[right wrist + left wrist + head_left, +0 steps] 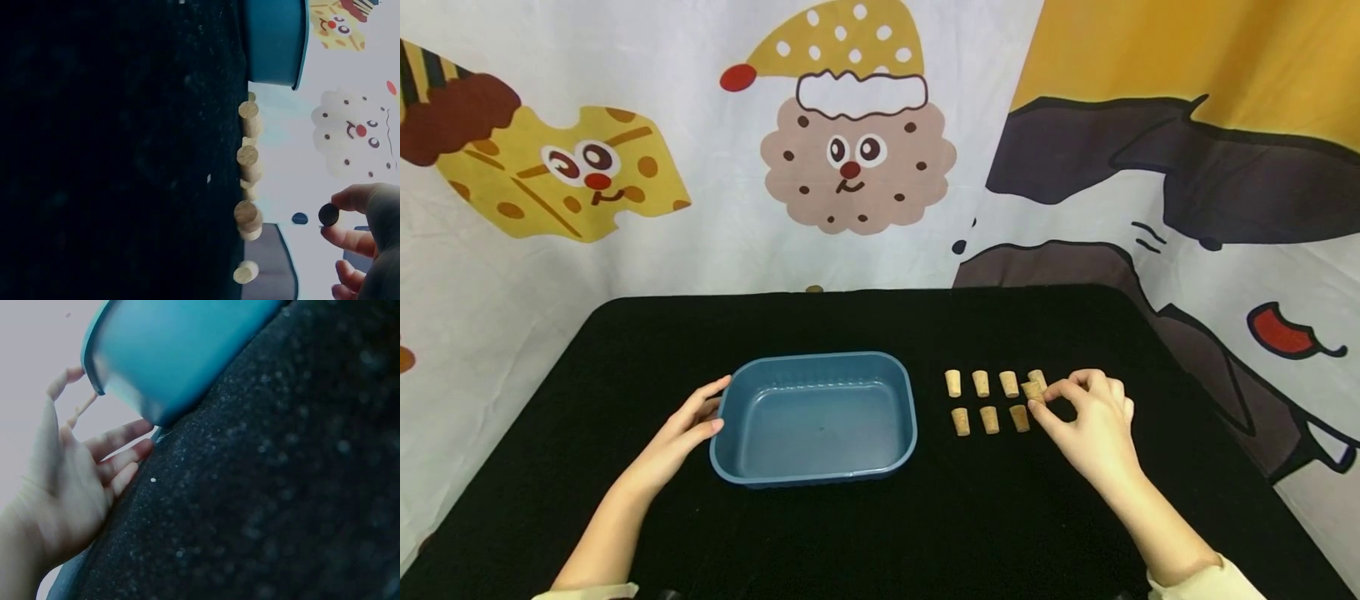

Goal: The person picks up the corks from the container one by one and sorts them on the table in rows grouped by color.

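My right hand [1093, 425] pinches a tapered cork stopper [1033, 391] between thumb and forefinger. In the right wrist view this stopper [329, 214] shows a dark round end and is held above the black cloth. More corks stand in two rows to the left of that hand: several in the back row [981, 383], three in the front row [989, 420]. A blue rectangular plastic basin [812, 481] stands left of the corks, with nothing inside. My left hand [673, 437] rests against its left side, thumb and fingers spread and loosely bent in the left wrist view.
A black cloth [850, 542] covers the table under the basin and corks. Behind it hangs a white curtain [715, 242] printed with cartoon figures, reaching down to the table's back edge.
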The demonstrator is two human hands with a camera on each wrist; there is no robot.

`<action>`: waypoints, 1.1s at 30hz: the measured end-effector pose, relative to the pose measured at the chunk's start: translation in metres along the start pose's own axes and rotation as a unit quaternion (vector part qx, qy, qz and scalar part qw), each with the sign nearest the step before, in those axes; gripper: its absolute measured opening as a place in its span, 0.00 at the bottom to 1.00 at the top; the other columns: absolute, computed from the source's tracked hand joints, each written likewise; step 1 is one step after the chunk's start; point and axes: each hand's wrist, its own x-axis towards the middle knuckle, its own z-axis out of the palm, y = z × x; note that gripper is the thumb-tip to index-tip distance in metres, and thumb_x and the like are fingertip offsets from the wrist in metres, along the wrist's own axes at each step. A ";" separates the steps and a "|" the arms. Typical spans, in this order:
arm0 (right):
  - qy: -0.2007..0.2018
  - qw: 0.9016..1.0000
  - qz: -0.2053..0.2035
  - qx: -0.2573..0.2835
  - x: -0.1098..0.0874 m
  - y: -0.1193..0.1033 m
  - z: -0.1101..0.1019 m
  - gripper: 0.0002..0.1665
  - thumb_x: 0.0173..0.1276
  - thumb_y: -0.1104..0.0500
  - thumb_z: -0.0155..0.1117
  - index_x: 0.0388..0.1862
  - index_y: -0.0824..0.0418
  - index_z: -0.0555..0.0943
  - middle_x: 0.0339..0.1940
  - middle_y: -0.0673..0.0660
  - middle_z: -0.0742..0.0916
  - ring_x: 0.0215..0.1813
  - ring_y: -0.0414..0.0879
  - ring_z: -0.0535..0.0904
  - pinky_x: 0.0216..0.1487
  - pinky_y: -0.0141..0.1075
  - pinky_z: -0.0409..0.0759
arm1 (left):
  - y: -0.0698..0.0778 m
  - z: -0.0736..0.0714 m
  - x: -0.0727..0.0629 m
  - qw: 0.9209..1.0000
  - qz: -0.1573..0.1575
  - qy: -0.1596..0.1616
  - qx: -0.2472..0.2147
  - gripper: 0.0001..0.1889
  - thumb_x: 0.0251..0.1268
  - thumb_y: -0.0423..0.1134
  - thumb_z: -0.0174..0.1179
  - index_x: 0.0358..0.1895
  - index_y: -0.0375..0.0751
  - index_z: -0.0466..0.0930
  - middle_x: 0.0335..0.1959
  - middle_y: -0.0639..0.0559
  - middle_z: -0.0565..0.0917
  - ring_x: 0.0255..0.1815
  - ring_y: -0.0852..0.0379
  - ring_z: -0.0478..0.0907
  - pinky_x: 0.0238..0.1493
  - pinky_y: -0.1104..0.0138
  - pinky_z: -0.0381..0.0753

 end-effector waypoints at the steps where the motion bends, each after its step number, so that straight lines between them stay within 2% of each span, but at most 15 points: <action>1: -0.004 1.000 0.006 -0.002 -0.001 0.003 0.000 0.08 0.58 0.54 0.71 0.28 0.55 0.82 0.45 0.62 0.74 0.50 0.64 0.63 0.45 0.60 0.56 | 0.000 0.000 0.000 1.000 0.001 0.000 0.001 0.31 0.73 0.36 0.47 0.76 0.42 0.49 0.68 0.27 0.57 0.64 0.25 0.60 0.54 0.37 0.68; 8: -0.025 0.999 0.038 -0.024 -0.005 0.028 0.004 0.11 0.62 0.51 0.67 0.30 0.57 0.82 0.47 0.64 0.74 0.48 0.63 0.64 0.41 0.55 0.56 | -0.001 0.000 0.000 1.000 0.005 -0.001 0.002 0.30 0.73 0.35 0.47 0.76 0.43 0.49 0.69 0.27 0.57 0.64 0.25 0.59 0.54 0.36 0.68; 15: -0.050 0.997 0.059 -0.029 -0.011 0.045 0.009 0.12 0.63 0.49 0.66 0.31 0.57 0.82 0.47 0.65 0.75 0.48 0.63 0.64 0.39 0.55 0.57 | -0.001 0.000 0.000 1.000 0.004 -0.002 0.000 0.30 0.73 0.36 0.46 0.76 0.43 0.49 0.69 0.28 0.57 0.65 0.25 0.59 0.54 0.36 0.68; 28: -0.082 0.994 0.069 -0.038 -0.016 0.053 0.015 0.13 0.63 0.47 0.67 0.30 0.55 0.82 0.45 0.64 0.76 0.47 0.62 0.66 0.36 0.51 0.58 | -0.003 -0.001 0.000 1.000 0.008 -0.004 -0.003 0.30 0.73 0.35 0.46 0.76 0.43 0.49 0.68 0.27 0.59 0.63 0.26 0.62 0.52 0.41 0.72; 33: -0.092 0.993 0.071 -0.037 -0.017 0.056 0.016 0.14 0.64 0.46 0.66 0.31 0.55 0.83 0.45 0.64 0.77 0.46 0.62 0.67 0.36 0.48 0.58 | -0.003 -0.001 0.000 1.000 0.008 -0.004 -0.002 0.30 0.73 0.35 0.46 0.76 0.43 0.49 0.68 0.27 0.58 0.63 0.26 0.61 0.53 0.39 0.71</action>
